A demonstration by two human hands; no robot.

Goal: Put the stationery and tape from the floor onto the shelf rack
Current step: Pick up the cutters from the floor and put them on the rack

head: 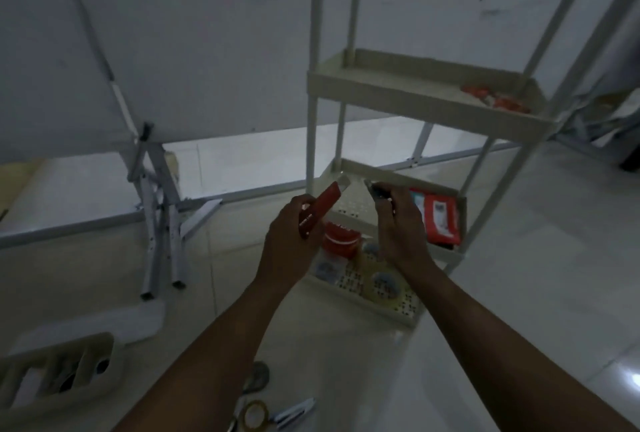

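Both hands are raised over the bottom tier of the cream shelf rack (408, 85): the left hand (289, 234) has its grip closed around one red utility knife (317, 213) whose white lettering is too blurred to read, and the right hand (398, 223) has its grip closed around one darker cutter (379, 191). That tier holds two clear tape rolls (384, 282), one red-and-white roll (339, 241) and two red packets (441, 220) with unreadable print. One tape roll (255, 414) and a white stapler-like tool (294, 412) lie on the floor.

Both hands hover over the shelf rack (429, 113) — left hand (294, 241) gripping a red cutter (317, 211), right hand (398, 227) a dark one.
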